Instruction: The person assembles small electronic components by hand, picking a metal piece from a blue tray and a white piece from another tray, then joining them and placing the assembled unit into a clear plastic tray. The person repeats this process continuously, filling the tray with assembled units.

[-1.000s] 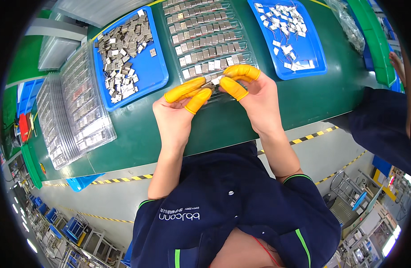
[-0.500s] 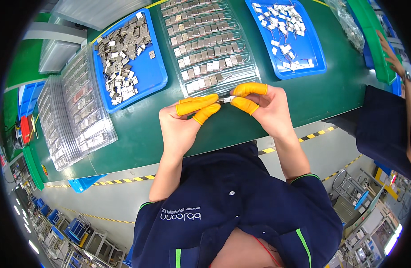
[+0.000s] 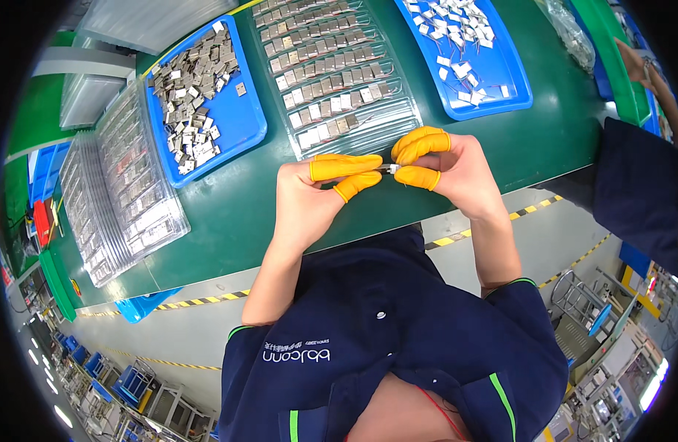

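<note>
Both hands keep a pinching grip on one small white-and-metal piece (image 3: 391,169): the left hand (image 3: 298,202) has its fingertips at the metal end, the right hand (image 3: 464,177) at the white end. Yellow finger covers (image 3: 342,166) sheathe the working fingers. The piece is off the trays, in front of the body and between the two sets of fingertips, mostly hidden by them.

Just beyond the fingers lies the near edge of a clear compartment tray (image 3: 387,131), the right fingers close to its near right corner. Its rows hold grey and white pieces; in the nearest loaded row these sit toward the left, with bare slots to their right.

Left of this tray, a strip of green worktop (image 3: 353,221) separates it from a blue tray (image 3: 244,121) heaped with metal pieces. Farther left, a stack of clear trays (image 3: 96,214) reaches near the worktop's front edge. On the right, another blue tray (image 3: 488,110) holds white pieces with wires, and a broad green stretch runs from the right hand to a green bin (image 3: 623,85). Green surface also shows between the wrists, down to the front edge.
</note>
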{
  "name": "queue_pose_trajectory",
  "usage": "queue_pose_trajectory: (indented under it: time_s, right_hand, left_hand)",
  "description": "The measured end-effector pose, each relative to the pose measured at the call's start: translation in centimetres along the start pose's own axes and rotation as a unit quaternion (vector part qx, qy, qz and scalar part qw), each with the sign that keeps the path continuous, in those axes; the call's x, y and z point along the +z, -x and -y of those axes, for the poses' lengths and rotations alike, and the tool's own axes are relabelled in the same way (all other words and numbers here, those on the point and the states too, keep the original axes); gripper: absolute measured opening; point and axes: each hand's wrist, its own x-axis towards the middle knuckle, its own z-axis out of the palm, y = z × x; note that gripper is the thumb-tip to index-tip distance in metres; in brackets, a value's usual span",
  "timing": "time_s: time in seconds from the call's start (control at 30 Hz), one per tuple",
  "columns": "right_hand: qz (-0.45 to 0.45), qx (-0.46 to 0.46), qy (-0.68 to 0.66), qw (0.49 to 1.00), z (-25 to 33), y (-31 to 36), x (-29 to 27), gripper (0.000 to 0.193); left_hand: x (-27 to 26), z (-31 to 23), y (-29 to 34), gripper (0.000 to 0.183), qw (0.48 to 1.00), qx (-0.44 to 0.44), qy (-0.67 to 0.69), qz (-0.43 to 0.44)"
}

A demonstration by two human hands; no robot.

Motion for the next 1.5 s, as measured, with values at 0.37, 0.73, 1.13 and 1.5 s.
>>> queue_pose_trajectory:
  time_s: [0.37,0.73,1.13,1.5]
  right_hand:
    - [0.057,0.077,-0.088,0.992,-0.6,-0.3,0.0,0.020]
    - [-0.187,-0.376,0.408,0.811,-1.5,-3.4,-0.1,0.019]
    - [-0.127,-0.427,0.541,0.713,-2.8,-5.3,0.2,0.018]
    - [-0.098,-0.366,0.485,0.788,-0.8,-4.9,-1.2,0.015]
  left_hand:
    - [-0.3,-0.1,0.1,0.022,0.991,-0.073,0.096,0.053]
    - [1.3,0.8,0.8,0.041,0.859,0.206,-0.453,-0.120]
    - [1.9,3.6,0.5,0.042,0.797,0.201,-0.568,-0.045]
    - [1.6,3.3,0.5,0.050,0.830,0.219,-0.508,-0.066]
